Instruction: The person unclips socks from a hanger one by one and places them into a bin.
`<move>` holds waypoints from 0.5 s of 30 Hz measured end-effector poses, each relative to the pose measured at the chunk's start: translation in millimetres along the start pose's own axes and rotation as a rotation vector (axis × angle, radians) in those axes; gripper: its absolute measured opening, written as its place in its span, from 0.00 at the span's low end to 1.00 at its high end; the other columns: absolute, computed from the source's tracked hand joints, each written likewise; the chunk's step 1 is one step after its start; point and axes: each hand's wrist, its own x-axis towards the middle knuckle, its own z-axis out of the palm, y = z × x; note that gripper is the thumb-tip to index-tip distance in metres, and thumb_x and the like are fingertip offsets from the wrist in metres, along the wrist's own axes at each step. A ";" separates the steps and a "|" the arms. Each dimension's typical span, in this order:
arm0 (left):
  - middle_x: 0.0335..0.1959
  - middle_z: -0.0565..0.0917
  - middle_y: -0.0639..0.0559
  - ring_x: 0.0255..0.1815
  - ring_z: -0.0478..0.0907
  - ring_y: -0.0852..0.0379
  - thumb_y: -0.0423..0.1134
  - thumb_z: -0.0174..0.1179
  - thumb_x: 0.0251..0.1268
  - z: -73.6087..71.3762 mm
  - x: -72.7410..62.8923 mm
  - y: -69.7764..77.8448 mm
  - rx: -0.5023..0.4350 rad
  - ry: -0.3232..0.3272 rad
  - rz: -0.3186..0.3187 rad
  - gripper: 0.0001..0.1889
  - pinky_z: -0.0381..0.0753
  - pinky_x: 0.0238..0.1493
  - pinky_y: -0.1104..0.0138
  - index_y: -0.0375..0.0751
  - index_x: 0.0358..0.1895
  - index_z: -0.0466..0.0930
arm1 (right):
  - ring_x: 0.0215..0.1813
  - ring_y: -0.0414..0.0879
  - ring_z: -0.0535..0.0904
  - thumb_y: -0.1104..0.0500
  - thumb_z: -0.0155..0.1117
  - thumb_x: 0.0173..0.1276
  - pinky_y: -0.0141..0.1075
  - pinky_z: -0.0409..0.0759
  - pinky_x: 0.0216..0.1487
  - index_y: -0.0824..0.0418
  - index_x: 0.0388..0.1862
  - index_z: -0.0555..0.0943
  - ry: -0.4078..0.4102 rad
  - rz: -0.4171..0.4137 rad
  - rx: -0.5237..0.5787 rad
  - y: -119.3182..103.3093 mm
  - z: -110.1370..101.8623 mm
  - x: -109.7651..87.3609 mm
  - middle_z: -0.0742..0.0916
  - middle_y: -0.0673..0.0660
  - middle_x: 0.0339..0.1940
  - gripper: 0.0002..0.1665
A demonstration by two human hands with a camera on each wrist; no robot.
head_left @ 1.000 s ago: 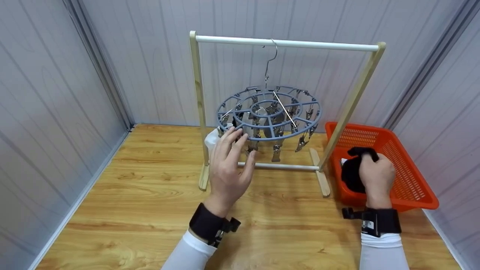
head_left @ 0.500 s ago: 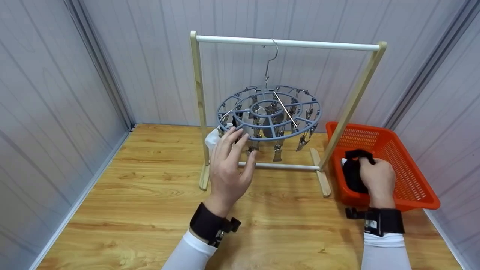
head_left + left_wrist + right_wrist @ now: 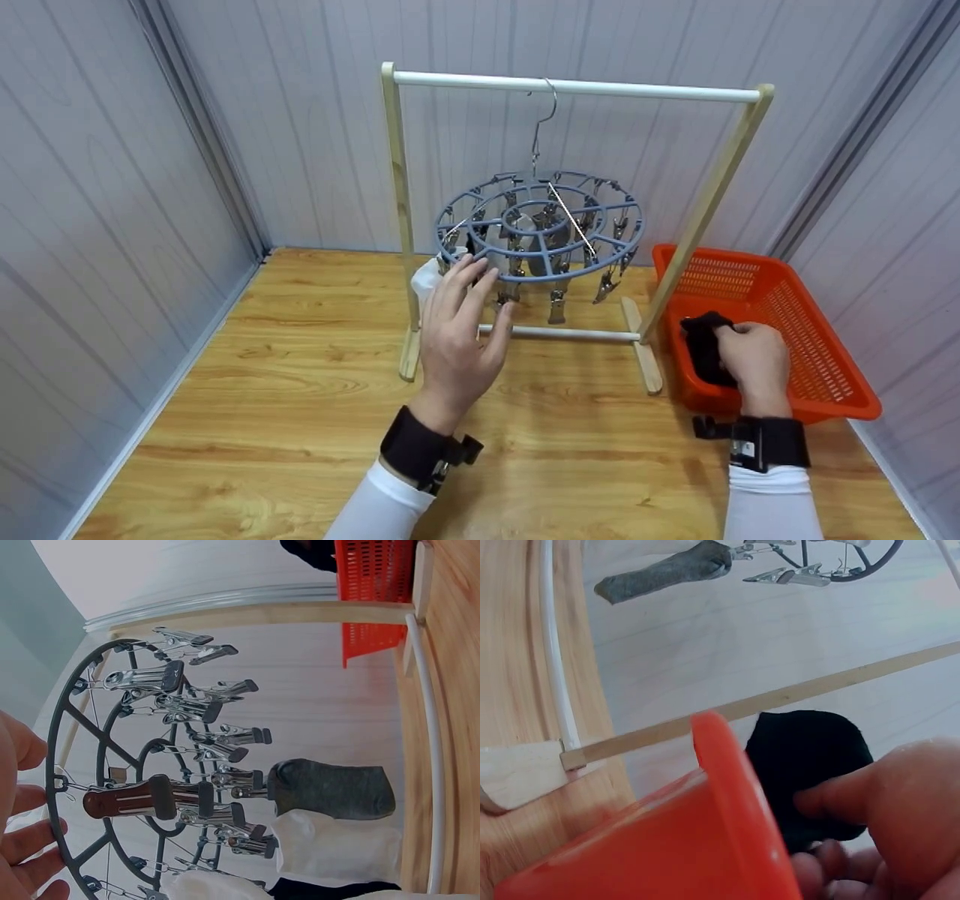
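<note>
A round blue-grey clip hanger (image 3: 541,253) with metal clips hangs by its hook from the drying rack. Several socks are clipped to it, among them a grey sock (image 3: 334,789), a white sock (image 3: 339,844) and a black one partly hidden. My left hand (image 3: 459,341) is at the hanger's near left rim, fingers fairly straight, fingertips at or against the rim. Over the orange basket (image 3: 821,330), my right hand (image 3: 756,364) pinches a black sock (image 3: 705,349) between thumb and fingers. The right wrist view has this black sock (image 3: 810,765) just beyond the basket's edge.
The rack's white top bar (image 3: 637,88) runs between two wooden posts, and its right post (image 3: 705,210) stands close beside the basket. A low white crossbar (image 3: 559,332) joins the feet. Panelled walls enclose the wooden tabletop (image 3: 285,435).
My right hand has lowered slightly within the basket, and the top of the black sock has dropped and shifted a little left. The left hand stays in place at the hanger.
</note>
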 end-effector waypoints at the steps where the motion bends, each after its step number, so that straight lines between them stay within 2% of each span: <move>1: 0.70 0.83 0.37 0.79 0.75 0.39 0.37 0.71 0.77 0.0 0.0 0.3 0.001 -0.003 0.001 0.21 0.68 0.84 0.46 0.31 0.67 0.85 | 0.41 0.58 0.88 0.45 0.58 0.84 0.44 0.81 0.46 0.71 0.67 0.84 0.012 0.015 0.012 0.5 -0.7 0.3 0.91 0.70 0.48 0.32; 4: 0.71 0.83 0.37 0.79 0.75 0.39 0.37 0.70 0.77 -0.4 -0.1 1.3 0.002 -0.011 0.002 0.21 0.67 0.84 0.47 0.31 0.68 0.85 | 0.37 0.52 0.92 0.49 0.63 0.81 0.40 0.80 0.46 0.71 0.80 0.72 0.076 0.065 0.068 1.6 -3.3 1.6 0.93 0.62 0.40 0.38; 6: 0.71 0.83 0.37 0.80 0.74 0.39 0.37 0.70 0.78 -0.6 -0.1 1.9 0.005 -0.017 0.001 0.21 0.67 0.85 0.48 0.32 0.68 0.85 | 0.33 0.48 0.90 0.50 0.65 0.80 0.37 0.78 0.46 0.69 0.83 0.68 0.111 0.097 0.106 1.1 -3.9 2.2 0.92 0.56 0.33 0.41; 7: 0.71 0.83 0.37 0.80 0.74 0.39 0.37 0.70 0.78 -0.5 -0.1 1.9 0.006 -0.019 0.000 0.21 0.67 0.85 0.48 0.32 0.69 0.85 | 0.35 0.48 0.90 0.49 0.66 0.80 0.37 0.77 0.48 0.67 0.84 0.65 0.119 0.110 0.121 0.8 -4.3 2.3 0.91 0.54 0.33 0.42; 11: 0.71 0.83 0.37 0.80 0.74 0.39 0.37 0.70 0.78 0.1 -0.5 2.0 0.004 -0.017 0.007 0.21 0.69 0.83 0.46 0.32 0.68 0.85 | 0.46 0.53 0.82 0.48 0.61 0.82 0.43 0.74 0.48 0.67 0.82 0.66 0.142 0.089 0.131 -1.8 -2.9 0.4 0.86 0.58 0.48 0.39; 15: 0.70 0.84 0.36 0.79 0.75 0.38 0.36 0.71 0.77 1.6 -1.2 1.7 -0.005 -0.004 0.019 0.21 0.71 0.81 0.42 0.31 0.67 0.85 | 0.48 0.55 0.80 0.43 0.56 0.86 0.45 0.74 0.47 0.65 0.80 0.69 0.149 0.047 0.157 -6.7 1.3 -4.3 0.83 0.61 0.56 0.36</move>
